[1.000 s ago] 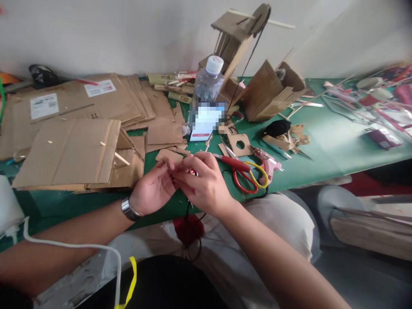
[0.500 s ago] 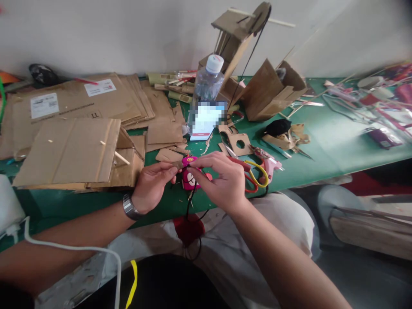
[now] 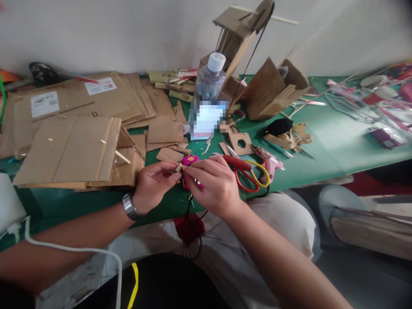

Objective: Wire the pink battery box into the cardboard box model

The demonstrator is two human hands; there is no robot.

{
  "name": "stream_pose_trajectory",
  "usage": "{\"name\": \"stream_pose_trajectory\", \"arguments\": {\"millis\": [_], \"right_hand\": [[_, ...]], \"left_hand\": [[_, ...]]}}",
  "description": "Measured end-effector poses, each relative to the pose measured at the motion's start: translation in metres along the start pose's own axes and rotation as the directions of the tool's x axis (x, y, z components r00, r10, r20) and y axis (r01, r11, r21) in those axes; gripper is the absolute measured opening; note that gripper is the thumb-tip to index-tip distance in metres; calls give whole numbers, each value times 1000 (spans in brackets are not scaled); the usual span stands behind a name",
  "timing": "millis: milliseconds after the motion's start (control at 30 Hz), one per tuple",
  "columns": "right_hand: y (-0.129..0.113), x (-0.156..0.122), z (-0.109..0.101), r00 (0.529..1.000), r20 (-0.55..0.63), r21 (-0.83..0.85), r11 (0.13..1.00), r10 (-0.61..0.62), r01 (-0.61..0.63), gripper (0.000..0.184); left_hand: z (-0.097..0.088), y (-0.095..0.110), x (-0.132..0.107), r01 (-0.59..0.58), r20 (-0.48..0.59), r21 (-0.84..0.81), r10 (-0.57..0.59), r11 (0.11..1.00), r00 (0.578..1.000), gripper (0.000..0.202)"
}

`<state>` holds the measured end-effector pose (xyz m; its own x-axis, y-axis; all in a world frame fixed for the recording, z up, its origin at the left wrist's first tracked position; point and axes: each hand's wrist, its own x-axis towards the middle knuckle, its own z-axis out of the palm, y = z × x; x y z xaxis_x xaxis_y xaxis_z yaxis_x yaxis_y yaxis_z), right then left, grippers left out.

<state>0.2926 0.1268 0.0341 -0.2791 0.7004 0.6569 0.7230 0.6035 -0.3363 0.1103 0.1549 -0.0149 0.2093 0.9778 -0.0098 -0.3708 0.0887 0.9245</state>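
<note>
Where left hand [image 3: 151, 185] meets right hand [image 3: 215, 185], cardboard scrap [image 3: 178, 168] barely visible

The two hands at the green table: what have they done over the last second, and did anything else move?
The right hand, which had swung right and bared the pink gadget, has come back left; its fingertips meet those of the left hand at the small cardboard bit, covering most of the gadget again. The left hand kept pinching that bit. Scissors, bottle and cardboard sheets stayed put.

Craft workshop, cardboard sheets [image 3: 69, 148], scissors [image 3: 247, 171], glue gun [image 3: 270, 163], green worktable [image 3: 334, 141]
</note>
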Motion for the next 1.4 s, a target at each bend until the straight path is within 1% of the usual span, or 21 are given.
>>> {"name": "stream_pose_trajectory", "arguments": {"millis": [100,200,300,433,533,600,700,767,867,1033,1400], "right_hand": [[-2,0,1,998,30,-52,997,-53,55,12],[-3,0,2,996,62,-71,996,-57,61,16],[-3,0,3,998,55,-33,999,-12,14,13],[-2,0,2,995,76,-10,998,65,-65,13],[-1,-1,2,995,77,-33,997,70,-68,13],[-1,-1,1,996,72,-50,997,61,-58,12],[-2,0,0,995,70,-42,997,73,-70,9],[-3,1,0,993,63,-12,995,99,-98,8],[-5,0,-1,986,60,63,985,154,-158,9],[-7,-3,1,975,42,133,966,217,-221,11],[-11,-4,6,973,8,174,958,229,-227,12]], "left_hand": [[-2,0,1,-7,33,42,5,999,999,24],[-4,-2,1,-35,54,101,29,994,998,20],[-6,-4,1,-18,61,104,12,994,998,20],[-4,-3,1,55,57,118,-62,991,996,29],[-1,-1,0,85,70,150,-97,985,993,35],[0,1,-1,74,86,176,-90,982,992,35],[1,2,0,26,91,215,-47,976,995,35],[0,4,1,3,90,228,-25,974,996,35],[0,6,2,16,105,239,-42,971,994,37],[3,7,-1,64,95,212,-86,975,992,37],[5,6,0,103,70,103,-110,989,991,35]]}}
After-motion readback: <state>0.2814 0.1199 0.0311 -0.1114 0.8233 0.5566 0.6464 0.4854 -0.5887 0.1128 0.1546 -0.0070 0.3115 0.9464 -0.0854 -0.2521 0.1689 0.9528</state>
